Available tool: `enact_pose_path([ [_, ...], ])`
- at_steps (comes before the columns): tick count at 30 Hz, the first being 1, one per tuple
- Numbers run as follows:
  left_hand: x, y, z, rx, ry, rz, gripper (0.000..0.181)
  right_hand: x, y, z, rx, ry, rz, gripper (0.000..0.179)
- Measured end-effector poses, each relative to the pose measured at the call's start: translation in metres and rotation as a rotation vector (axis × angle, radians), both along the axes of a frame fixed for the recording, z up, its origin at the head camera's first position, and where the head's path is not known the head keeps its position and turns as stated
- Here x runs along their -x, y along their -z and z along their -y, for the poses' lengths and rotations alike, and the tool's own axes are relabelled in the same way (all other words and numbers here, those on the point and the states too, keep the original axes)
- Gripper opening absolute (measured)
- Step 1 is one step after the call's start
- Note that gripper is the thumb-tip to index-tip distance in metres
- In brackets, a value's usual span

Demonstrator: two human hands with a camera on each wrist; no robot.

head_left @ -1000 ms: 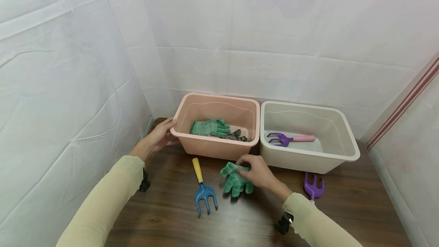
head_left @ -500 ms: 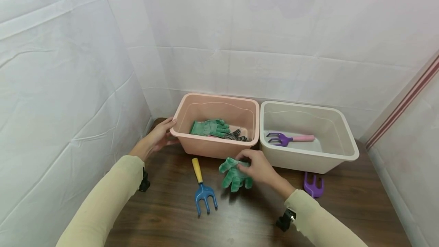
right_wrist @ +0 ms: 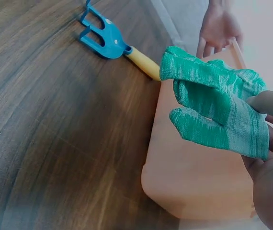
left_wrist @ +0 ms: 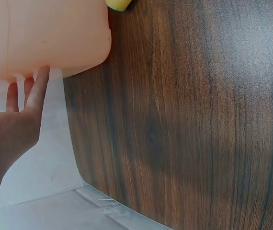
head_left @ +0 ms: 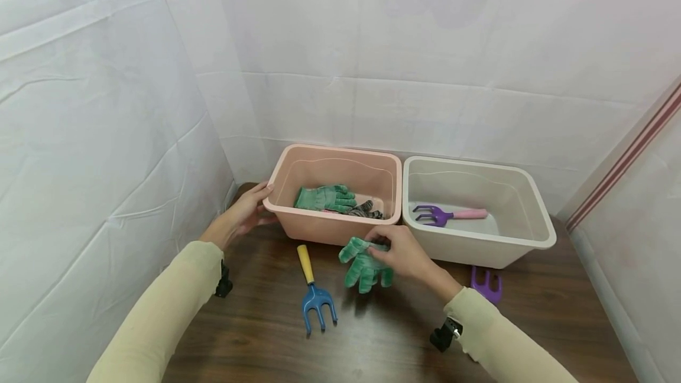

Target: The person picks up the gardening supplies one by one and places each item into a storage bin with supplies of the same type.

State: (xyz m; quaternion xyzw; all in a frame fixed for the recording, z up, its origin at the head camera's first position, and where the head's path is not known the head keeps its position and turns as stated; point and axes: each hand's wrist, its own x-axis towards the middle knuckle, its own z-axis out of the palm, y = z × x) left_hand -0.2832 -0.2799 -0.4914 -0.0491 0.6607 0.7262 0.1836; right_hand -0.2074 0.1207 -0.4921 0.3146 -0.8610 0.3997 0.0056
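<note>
pinched in the right hand (head_left: 401, 253), a green glove (head_left: 363, 269) hangs above the brown table (head_left: 255, 324) just in front of the pink bin (head_left: 319, 229), which contains a second green glove (head_left: 324, 197) and is held at its left end by the left hand (head_left: 246, 210), while a yellow-handled blue fork (head_left: 316, 297) lies on the table nearby.

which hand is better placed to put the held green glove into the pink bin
The right hand, probably: it pinches the green glove near the pink bin, while the left hand holds that bin's left end.
</note>
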Motion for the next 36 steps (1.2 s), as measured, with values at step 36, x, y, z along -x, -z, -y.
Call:
enact_pose_path([
  [36,0.002,0.001,-0.002,-0.021,-0.009,0.007,0.065,0.007,-0.037,0.016,0.05,-0.016,-0.011,0.012],
])
